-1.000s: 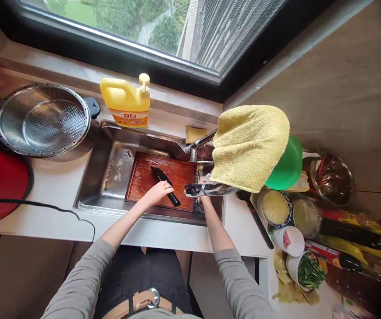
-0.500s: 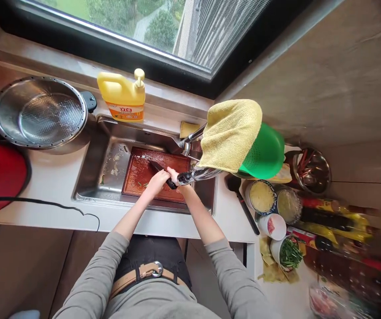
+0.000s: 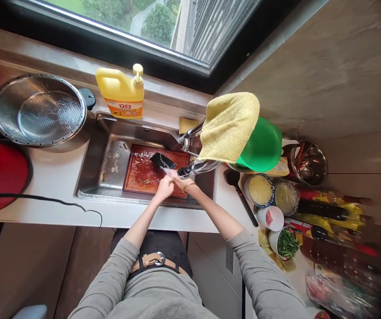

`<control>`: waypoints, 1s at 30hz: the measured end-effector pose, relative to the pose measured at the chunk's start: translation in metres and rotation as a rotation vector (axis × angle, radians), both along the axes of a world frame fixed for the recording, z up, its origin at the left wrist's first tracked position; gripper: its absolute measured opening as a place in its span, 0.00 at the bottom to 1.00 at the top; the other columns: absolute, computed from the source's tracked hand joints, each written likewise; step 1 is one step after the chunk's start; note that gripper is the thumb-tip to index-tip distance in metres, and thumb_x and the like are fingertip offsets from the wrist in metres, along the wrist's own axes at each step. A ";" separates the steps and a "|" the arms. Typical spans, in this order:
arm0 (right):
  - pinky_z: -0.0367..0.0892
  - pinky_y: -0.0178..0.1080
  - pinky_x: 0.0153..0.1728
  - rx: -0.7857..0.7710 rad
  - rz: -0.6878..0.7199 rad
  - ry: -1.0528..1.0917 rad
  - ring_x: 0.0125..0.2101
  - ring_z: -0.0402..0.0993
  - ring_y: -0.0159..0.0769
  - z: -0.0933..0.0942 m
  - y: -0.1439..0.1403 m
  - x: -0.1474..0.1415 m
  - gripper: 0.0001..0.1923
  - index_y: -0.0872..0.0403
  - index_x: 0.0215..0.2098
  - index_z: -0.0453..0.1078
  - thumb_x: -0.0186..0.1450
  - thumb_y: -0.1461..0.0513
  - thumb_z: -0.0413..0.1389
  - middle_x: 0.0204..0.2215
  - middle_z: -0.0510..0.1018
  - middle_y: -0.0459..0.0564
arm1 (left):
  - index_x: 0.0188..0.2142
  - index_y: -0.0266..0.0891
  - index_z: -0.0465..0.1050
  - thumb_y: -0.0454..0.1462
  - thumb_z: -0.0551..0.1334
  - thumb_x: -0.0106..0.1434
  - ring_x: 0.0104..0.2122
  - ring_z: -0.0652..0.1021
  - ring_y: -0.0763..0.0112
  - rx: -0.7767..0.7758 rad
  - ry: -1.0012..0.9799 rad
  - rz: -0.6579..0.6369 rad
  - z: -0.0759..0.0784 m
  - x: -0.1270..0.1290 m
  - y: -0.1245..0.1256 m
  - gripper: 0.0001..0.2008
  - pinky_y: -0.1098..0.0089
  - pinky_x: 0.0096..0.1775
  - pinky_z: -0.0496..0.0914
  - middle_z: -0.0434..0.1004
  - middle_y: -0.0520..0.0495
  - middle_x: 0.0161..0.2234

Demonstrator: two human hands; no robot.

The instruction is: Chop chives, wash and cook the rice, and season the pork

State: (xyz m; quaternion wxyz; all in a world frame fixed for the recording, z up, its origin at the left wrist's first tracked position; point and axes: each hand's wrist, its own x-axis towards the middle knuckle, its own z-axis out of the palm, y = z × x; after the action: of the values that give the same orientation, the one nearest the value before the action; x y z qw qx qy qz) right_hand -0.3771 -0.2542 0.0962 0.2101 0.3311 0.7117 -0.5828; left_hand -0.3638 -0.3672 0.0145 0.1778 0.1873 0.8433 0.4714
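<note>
A black-bladed kitchen knife is tilted over the wet brown cutting board, its broad blade face showing, with water splashing near the blade's lower edge. My left hand is closed around the handle end, which is hidden. My right hand is against the left one, under the tap spout; its fingers are blurred by water and motion, so their grip is unclear. Bits of green leaf lie on the board, which rests in the steel sink.
A yellow cloth drapes over the tap, beside a green colander. Left stands a steel pot; behind the sink, a yellow detergent bottle. A black ladle and a bowl of greens are right.
The knife has turned so its blade face shows, and water now splashes on it. My left hand has shifted right and down; the knife handle, visible before, is covered.
</note>
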 end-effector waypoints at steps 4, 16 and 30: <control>0.63 0.45 0.54 0.358 0.478 -0.009 0.51 0.73 0.48 0.011 0.011 0.016 0.13 0.58 0.40 0.75 0.66 0.74 0.50 0.44 0.79 0.61 | 0.63 0.36 0.65 0.28 0.48 0.65 0.67 0.62 0.57 -0.004 -0.051 -0.005 0.010 -0.007 0.009 0.28 0.47 0.67 0.52 0.65 0.40 0.64; 0.64 0.37 0.38 0.644 0.751 -0.095 0.42 0.79 0.49 0.037 0.012 0.070 0.18 0.58 0.39 0.75 0.69 0.51 0.54 0.40 0.82 0.63 | 0.67 0.37 0.58 0.38 0.45 0.72 0.69 0.55 0.54 -0.417 -0.001 -0.063 0.002 -0.056 -0.051 0.26 0.46 0.65 0.52 0.54 0.34 0.69; 0.53 0.27 0.15 -0.274 -0.049 -0.116 0.14 0.58 0.23 -0.001 -0.024 0.018 0.23 0.56 0.31 0.66 0.74 0.49 0.44 0.17 0.63 0.40 | 0.35 0.34 0.77 0.46 0.60 0.65 0.39 0.81 0.64 0.293 -0.139 0.755 0.035 -0.032 -0.057 0.16 0.64 0.48 0.73 0.82 0.41 0.36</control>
State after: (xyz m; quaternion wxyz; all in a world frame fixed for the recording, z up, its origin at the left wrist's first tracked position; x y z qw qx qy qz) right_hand -0.3590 -0.2781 0.0948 0.2797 0.3495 0.6040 -0.6594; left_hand -0.3955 -0.4237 0.0495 0.0201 -0.1444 0.7628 0.6300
